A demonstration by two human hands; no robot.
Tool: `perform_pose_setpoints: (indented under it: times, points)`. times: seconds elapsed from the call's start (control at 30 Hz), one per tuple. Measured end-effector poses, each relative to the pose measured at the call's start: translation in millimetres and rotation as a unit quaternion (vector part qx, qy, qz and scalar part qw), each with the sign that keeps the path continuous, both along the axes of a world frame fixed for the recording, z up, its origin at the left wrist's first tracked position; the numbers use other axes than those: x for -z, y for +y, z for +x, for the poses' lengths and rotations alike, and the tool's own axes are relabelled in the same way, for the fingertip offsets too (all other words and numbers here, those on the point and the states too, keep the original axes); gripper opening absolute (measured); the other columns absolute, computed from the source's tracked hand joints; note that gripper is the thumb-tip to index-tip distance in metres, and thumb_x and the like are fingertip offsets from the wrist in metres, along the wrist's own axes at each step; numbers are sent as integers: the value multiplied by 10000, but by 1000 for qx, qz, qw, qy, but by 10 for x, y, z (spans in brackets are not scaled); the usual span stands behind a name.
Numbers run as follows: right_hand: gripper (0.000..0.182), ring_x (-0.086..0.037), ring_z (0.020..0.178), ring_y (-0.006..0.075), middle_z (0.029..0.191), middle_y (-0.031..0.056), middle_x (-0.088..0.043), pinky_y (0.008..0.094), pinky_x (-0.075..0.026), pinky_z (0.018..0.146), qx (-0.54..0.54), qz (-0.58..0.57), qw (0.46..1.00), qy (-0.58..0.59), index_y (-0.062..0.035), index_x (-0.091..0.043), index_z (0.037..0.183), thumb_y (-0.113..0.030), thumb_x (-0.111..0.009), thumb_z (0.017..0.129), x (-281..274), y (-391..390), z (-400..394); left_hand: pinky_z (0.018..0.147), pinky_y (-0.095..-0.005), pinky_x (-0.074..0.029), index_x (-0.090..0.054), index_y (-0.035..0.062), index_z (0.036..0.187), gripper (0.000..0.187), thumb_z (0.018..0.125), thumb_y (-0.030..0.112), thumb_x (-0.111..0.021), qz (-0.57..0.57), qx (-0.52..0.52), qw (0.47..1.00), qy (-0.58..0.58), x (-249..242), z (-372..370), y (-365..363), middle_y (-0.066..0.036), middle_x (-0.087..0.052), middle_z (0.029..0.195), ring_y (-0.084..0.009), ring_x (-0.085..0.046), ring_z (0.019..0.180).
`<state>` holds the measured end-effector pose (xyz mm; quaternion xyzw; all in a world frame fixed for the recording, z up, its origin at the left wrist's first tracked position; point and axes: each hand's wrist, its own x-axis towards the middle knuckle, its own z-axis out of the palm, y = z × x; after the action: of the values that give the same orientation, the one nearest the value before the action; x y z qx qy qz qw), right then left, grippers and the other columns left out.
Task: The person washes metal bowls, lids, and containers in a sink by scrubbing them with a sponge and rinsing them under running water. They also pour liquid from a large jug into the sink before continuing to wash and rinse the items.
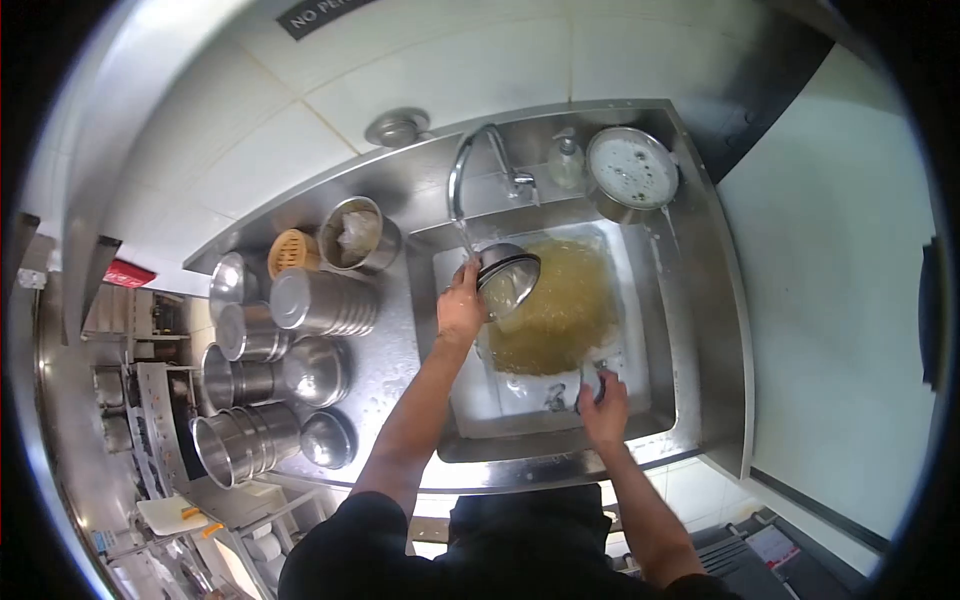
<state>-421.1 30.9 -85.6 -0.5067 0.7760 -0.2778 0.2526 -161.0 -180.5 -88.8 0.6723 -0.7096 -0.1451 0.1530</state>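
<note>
My left hand (461,305) is closed on the rim of a small metal bowl (508,287) with a dark edge. The bowl is tilted under the spout of the curved faucet (457,185), over the left part of the sink (660,370). Below and beside it lies a wet, yellowish-brown mass (565,310) in the basin. At the basin's near right, my right hand (606,412) has its fingers curled around a small dark-edged thing, and I cannot tell what it is.
Stacked metal pots (245,440), lidded canisters (325,300) and upturned bowls (317,370) crowd the left counter. A pot with a plastic bag (358,232) stands near the wall. Behind the sink are a soap dispenser (567,160) and a pot of foamy liquid (632,170).
</note>
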Motion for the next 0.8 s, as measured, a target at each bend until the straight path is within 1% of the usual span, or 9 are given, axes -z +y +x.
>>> perform_pose_setpoints:
  times: [0.07, 0.13, 0.3, 0.47, 0.57, 0.63, 0.73, 0.77, 0.8]
  points:
    - [381, -651, 992, 355, 1075, 208, -667, 435, -504, 856, -8, -73, 994, -84, -21, -602, 1194, -231, -693, 889, -37, -419, 184, 883, -494, -567, -438, 177, 1481, 682, 832, 65, -617, -31, 9, 999, 8, -180, 74, 14, -197, -587, 1363, -416, -687, 1002]
    - [385, -629, 1027, 400, 1075, 233, -659, 473, -488, 886, 32, -55, 984, -166, -12, -586, 1174, -264, -668, 895, -311, -887, 470, 917, -501, -554, -463, 213, 1470, 676, 832, 38, -602, 15, -7, 1000, 8, -322, 48, 15, -200, -546, 1407, -427, -658, 1072]
    - [355, -636, 969, 385, 1077, 225, -652, 443, -488, 862, 36, -174, 950, -256, -2, -573, 1157, -233, -654, 900, -461, -1741, 924, 942, -494, -545, -514, 210, 1441, 650, 829, 13, -607, 21, 0, 999, 28, -596, -62, 47, -196, -537, 1364, -408, -643, 1106]
    - [349, -633, 952, 371, 1046, 212, -652, 436, -486, 857, 78, -234, 947, -205, 7, -576, 1139, -206, -673, 881, -330, -1874, 884, 918, -491, -543, -459, 214, 1494, 691, 847, 0, -577, 12, 68, 998, 1, -651, 18, -86, -191, -585, 1309, -402, -653, 1062]
    - [357, -621, 961, 351, 1051, 204, -638, 425, -485, 853, 73, -216, 956, -185, 5, -577, 1141, -196, -693, 871, -509, -1783, 858, 946, -492, -538, -421, 241, 1524, 743, 845, -31, -555, 47, 39, 997, 46, -704, 71, -176, -214, -553, 1401, -416, -633, 1127]
    - [367, -613, 968, 332, 1054, 195, -627, 416, -485, 848, 45, -231, 962, -141, 2, -574, 1148, -188, -708, 865, -574, -1761, 906, 972, -497, -530, -357, 298, 1555, 802, 852, -32, -558, -12, 64, 994, 91, -743, 95, -171, -219, -493, 1470, -419, -605, 1185]
    - [392, -601, 980, 317, 1060, 183, -612, 410, -483, 849, 1, -220, 961, -170, 1, -569, 1158, -170, -732, 846, -558, -1823, 1094, 1037, -487, -498, -325, 358, 1568, 846, 857, -45, -541, -20, 72, 992, 97, -918, 119, -190, -208, -409, 1550, -417, -537, 1289]
    - [376, -613, 949, 271, 1066, 159, -609, 385, -499, 810, -8, -213, 965, -152, 1, -563, 1161, -158, -730, 864, -564, -1810, 1124, 1063, -481, -484, -325, 374, 1567, 853, 859, -52, -532, -10, 70, 993, 90, -989, 114, -195, -202, -383, 1573, -415, -510, 1327]
    - [362, -615, 929, 253, 1062, 149, -610, 374, -503, 791, 4, -206, 955, -212, 1, -566, 1156, -155, -728, 873, -569, -1801, 1131, 1079, -479, -469, -340, 364, 1563, 847, 855, -61, -527, -40, 84, 992, 85, -1016, 117, -219, -199, -370, 1581, -412, -491, 1346]
